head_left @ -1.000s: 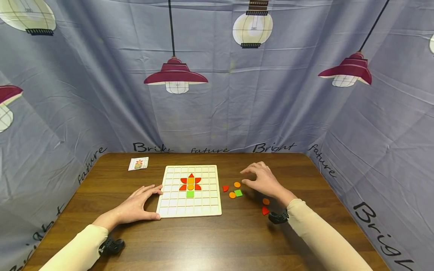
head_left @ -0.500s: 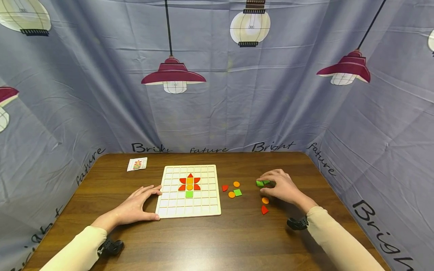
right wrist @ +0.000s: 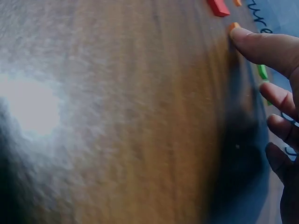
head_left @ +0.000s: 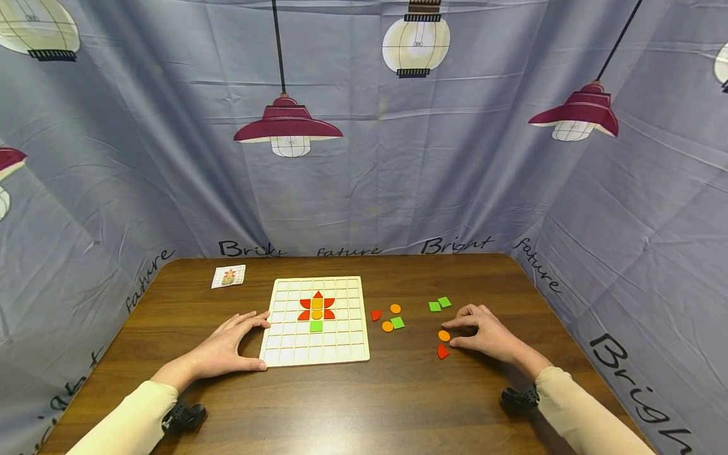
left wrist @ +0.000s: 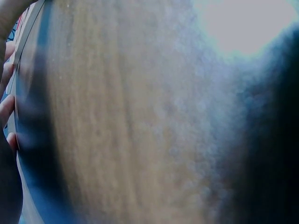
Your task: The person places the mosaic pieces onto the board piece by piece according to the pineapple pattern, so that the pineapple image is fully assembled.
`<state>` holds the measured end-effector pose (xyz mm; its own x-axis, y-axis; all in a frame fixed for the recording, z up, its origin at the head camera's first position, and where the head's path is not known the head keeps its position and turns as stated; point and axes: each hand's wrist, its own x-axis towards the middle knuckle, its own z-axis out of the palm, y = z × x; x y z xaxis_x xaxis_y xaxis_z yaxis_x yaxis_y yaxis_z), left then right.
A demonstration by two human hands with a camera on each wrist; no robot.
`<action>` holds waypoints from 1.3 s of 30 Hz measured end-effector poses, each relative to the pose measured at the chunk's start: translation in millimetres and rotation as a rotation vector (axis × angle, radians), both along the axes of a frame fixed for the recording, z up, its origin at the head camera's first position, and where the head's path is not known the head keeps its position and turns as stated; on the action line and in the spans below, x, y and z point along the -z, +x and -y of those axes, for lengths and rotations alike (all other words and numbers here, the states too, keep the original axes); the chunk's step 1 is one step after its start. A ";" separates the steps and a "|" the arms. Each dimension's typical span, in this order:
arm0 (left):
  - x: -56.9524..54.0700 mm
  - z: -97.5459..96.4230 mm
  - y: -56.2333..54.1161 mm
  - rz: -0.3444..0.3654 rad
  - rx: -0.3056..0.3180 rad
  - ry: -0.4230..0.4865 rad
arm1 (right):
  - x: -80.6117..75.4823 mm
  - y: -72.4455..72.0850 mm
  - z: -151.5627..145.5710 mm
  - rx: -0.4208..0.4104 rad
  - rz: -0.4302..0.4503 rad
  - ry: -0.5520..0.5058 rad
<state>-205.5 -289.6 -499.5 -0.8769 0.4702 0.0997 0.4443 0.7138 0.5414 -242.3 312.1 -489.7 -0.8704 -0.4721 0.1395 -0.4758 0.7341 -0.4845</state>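
Note:
A cream gridded board [head_left: 290,347] lies on the table, with red, orange and green pieces forming a flower figure on it. My left hand [head_left: 227,347] rests along the board's left edge, fingertips at its side and thumb at the near corner. To the right, my right hand [head_left: 486,335] is at an orange disc [head_left: 444,336], thumb and fingers spread apart around its right side. In the right wrist view the thumb tip is right at the orange disc [right wrist: 234,26]. A red piece [head_left: 443,352] with one curved side lies just in front of that disc.
Two green squares [head_left: 435,306] lie behind the right hand. Nearer the board are a red piece [head_left: 376,315], two orange discs [head_left: 395,308] and another green square [head_left: 397,323]. A printed pattern card [head_left: 229,276] sits at the back left. A printed curtain [head_left: 352,189] surrounds the table.
My right hand has moved right and then nearer, from above the middle pieces, past the two green squares, to the orange disc. The left hand stays at the board's edge.

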 end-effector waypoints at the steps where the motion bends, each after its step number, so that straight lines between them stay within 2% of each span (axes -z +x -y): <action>1: 0.1 0.1 0.0 0.000 0.000 0.001 | 2.1 0.3 0.2 -0.003 0.005 -0.008; 6: 0.5 0.3 -0.6 -0.001 0.002 0.004 | 8.4 0.7 2.2 0.003 0.027 -0.037; 11: 1.2 0.9 -1.2 -0.002 0.005 0.006 | 8.0 0.7 5.1 0.009 0.015 -0.064; 17: 1.7 1.1 -1.5 0.002 0.008 0.007 | 8.3 0.1 8.6 0.002 -0.046 -0.069; 25: 2.5 1.7 -1.8 0.001 0.001 -0.003 | 10.4 -2.0 12.7 0.011 -0.079 -0.029; 35: 1.3 2.1 -1.4 -0.006 0.002 -0.001 | 12.2 -3.6 22.9 -0.043 -0.226 0.000; 39: 2.2 2.0 -1.1 -0.012 0.007 0.007 | 14.2 -4.2 25.9 -0.037 -0.226 -0.002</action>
<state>-206.5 -291.6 -501.6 -0.8723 0.4756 0.1134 0.4558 0.7069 0.5409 -246.5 286.2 -503.9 -0.7989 -0.5028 0.3301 -0.5992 0.7132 -0.3638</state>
